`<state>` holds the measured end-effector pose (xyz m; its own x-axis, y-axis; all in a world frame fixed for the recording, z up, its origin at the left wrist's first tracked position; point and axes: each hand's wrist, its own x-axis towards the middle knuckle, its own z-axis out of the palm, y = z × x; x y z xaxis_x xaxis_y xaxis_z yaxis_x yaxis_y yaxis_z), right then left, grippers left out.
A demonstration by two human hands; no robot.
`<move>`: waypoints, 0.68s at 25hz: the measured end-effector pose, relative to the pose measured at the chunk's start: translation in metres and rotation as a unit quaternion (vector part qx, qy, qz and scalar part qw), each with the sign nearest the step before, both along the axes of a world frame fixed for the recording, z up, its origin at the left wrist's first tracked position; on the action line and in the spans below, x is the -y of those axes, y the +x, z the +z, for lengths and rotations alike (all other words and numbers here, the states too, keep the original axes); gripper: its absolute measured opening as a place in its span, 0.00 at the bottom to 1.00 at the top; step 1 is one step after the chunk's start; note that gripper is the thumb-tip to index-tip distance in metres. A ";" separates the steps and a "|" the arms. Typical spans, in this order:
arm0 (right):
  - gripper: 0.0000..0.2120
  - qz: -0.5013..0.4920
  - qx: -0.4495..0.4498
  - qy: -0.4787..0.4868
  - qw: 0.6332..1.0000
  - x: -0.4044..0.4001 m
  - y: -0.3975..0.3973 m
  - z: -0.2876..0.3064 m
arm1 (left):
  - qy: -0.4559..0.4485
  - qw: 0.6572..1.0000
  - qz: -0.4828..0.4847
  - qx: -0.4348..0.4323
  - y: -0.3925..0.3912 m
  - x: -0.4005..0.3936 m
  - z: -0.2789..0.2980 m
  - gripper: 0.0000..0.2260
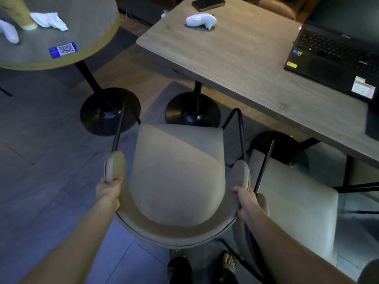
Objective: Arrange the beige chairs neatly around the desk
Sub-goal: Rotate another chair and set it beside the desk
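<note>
A beige chair [178,175] with a curved padded backrest and thin black metal legs stands right below me, its seat facing the wooden desk [235,64]. My left hand [108,191] grips the left end of the backrest. My right hand [247,201] grips the right end. The chair's front edge sits near the desk's near-left corner, beside the desk's black pedestal base [192,111]. A second beige chair [297,203] stands close on the right, partly tucked under the desk.
On the desk lie a black laptop [338,56], a white controller [201,20] and a dark phone [208,3]. A round table [51,37] with white cloths stands at the left on a black base [109,111]. My sandalled feet [203,267] are behind the chair.
</note>
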<state>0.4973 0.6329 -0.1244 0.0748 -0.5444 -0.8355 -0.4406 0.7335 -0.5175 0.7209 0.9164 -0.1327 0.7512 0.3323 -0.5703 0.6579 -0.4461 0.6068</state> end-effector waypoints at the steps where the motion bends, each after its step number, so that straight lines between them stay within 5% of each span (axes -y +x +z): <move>1: 0.15 -0.023 0.002 0.004 1.000 -0.006 -0.004 -0.001 | -0.007 1.000 -0.013 0.003 0.007 0.004 -0.001 0.20; 10: 0.22 -0.160 0.019 0.022 0.987 -0.036 -0.008 -0.013 | -0.060 0.992 -0.108 0.016 0.072 0.042 -0.004 0.20; 17: 0.27 -0.171 -0.003 0.082 0.982 -0.031 0.003 -0.020 | -0.023 0.987 -0.156 0.027 0.087 0.070 0.016 0.24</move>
